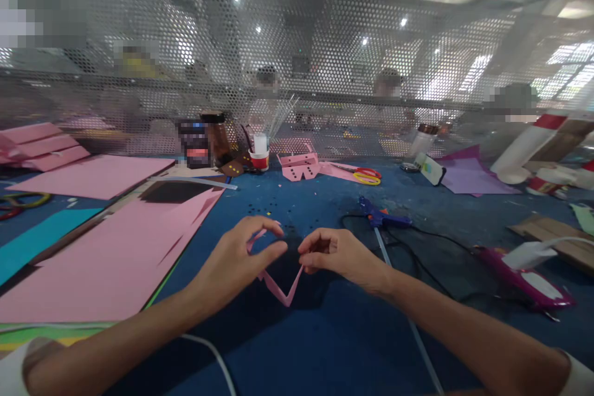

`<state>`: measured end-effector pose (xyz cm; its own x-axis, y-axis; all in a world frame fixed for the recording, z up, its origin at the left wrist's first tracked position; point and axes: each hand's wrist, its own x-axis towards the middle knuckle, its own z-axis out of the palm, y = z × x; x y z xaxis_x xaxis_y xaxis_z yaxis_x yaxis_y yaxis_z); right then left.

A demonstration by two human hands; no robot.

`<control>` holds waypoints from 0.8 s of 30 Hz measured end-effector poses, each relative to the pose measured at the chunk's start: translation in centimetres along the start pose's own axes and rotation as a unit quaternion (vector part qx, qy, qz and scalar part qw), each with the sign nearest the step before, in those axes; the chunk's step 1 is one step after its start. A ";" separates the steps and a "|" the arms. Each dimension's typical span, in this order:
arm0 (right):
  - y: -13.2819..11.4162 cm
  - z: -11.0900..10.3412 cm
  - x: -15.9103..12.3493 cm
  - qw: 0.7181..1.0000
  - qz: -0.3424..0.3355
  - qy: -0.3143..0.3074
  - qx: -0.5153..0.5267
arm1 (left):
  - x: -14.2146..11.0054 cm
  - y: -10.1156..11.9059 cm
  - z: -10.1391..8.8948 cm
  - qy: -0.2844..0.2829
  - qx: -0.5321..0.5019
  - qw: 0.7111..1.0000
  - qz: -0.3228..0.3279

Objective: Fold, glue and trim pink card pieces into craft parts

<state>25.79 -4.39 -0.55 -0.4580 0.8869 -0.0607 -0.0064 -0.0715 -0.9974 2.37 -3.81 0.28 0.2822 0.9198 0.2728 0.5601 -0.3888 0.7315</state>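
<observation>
A folded pink paper strip point(277, 289) hangs in a V between my two hands, above the blue tabletop. My left hand point(253, 252) curls around one part of it; thumb and forefinger are apart at the tips, while pink edges show behind the fingers. The other end is pinched between the thumb and fingers of my right hand point(327, 250). Part of the strip is hidden by my left hand. Beyond my right hand lies a blue glue gun point(383, 216), with a clear glue stick point(381, 246) beside it.
Pink paper sheets point(106, 260) cover the left side. At the back are a cut pink paper piece point(299, 167), red-and-yellow scissors point(367, 176) and a paper cup point(258, 159). A purple power strip point(524, 278) and cables lie right. A perforated metal screen point(320, 31) stands behind.
</observation>
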 end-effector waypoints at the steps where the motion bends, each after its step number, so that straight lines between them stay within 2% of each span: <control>1: 0.0 0.0 0.0 1.000 -0.002 -0.004 0.002 | -0.6 0.6 0.2 -0.014 0.019 0.999 0.022; 5: 0.0 0.1 -0.1 1.000 -0.004 -0.016 0.003 | -2.1 1.8 1.2 -0.035 0.114 0.980 0.157; 9: 0.0 0.0 -0.1 1.000 -0.004 -0.020 0.004 | -2.4 1.4 1.5 -0.010 0.140 0.966 0.216; 17: 0.4 -0.5 0.2 0.998 -0.011 0.013 -0.061 | -2.3 1.2 1.4 0.025 0.175 0.955 0.239; 24: 0.2 -0.2 0.0 0.997 -0.012 -0.008 -0.082 | -2.4 0.8 1.9 0.002 0.153 0.965 0.213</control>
<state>25.93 -4.30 -0.77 -0.4733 0.8801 -0.0366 0.1267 0.0269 -0.9916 3.59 -6.43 -0.97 0.5349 0.6723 0.5119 0.5973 -0.7293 0.3337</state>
